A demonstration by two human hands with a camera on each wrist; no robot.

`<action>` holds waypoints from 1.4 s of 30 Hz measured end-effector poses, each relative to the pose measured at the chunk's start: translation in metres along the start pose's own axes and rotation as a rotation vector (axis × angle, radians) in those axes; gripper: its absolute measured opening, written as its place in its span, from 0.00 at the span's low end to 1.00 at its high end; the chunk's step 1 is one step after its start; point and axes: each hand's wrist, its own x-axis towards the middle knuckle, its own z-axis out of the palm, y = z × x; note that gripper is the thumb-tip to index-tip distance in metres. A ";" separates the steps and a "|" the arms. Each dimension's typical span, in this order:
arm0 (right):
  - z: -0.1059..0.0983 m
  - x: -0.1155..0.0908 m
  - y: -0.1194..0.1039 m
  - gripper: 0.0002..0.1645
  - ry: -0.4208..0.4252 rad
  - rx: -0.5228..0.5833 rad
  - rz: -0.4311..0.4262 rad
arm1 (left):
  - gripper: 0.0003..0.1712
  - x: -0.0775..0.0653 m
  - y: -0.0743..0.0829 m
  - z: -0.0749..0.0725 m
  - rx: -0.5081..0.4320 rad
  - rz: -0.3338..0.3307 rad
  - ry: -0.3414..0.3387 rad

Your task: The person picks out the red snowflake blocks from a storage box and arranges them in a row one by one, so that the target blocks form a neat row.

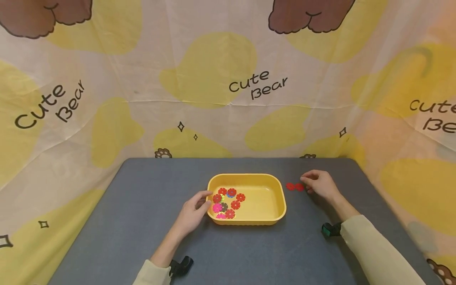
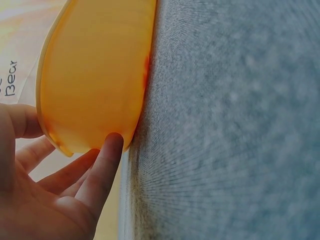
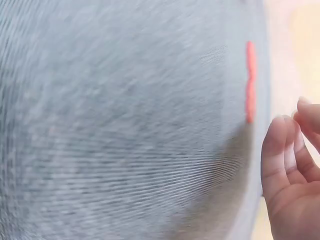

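Observation:
A yellow plastic tray (image 1: 263,200) stands on the table with several flower-shaped plastic discs (image 1: 235,205) gathered at its left side, mostly red, some pink, one dark. My left hand (image 1: 192,213) touches the tray's left end; in the left wrist view its fingers (image 2: 107,160) extend along the outer wall, and the thumb meets the rim. To the right of the tray, two red discs (image 1: 290,186) lie side by side on the table. My right hand (image 1: 322,185) is just beside them, thumb and fingertips close together with no object visible between them.
The grey tabletop (image 1: 142,206) has rounded back corners. A printed cloth (image 1: 213,79) hangs behind it and along both sides. Each wrist carries a small black camera mount (image 1: 182,266).

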 end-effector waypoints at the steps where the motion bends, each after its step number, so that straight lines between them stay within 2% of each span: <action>1: -0.001 0.000 -0.002 0.19 0.001 0.006 -0.005 | 0.20 0.000 0.000 0.000 -0.001 0.000 0.001; 9: 0.000 -0.006 -0.025 0.21 -0.002 -0.019 -0.072 | 0.20 0.000 -0.001 -0.001 0.003 0.001 -0.005; 17: 0.010 -0.014 -0.065 0.21 -0.031 -0.011 -0.132 | 0.20 0.000 0.000 0.000 0.003 0.008 -0.001; 27: 0.035 -0.024 -0.102 0.16 -0.113 0.043 -0.198 | 0.21 -0.001 0.000 -0.001 -0.005 0.012 -0.002; 42: 0.076 -0.034 -0.130 0.13 -0.170 0.053 -0.294 | 0.20 0.000 0.001 0.000 -0.009 0.005 -0.004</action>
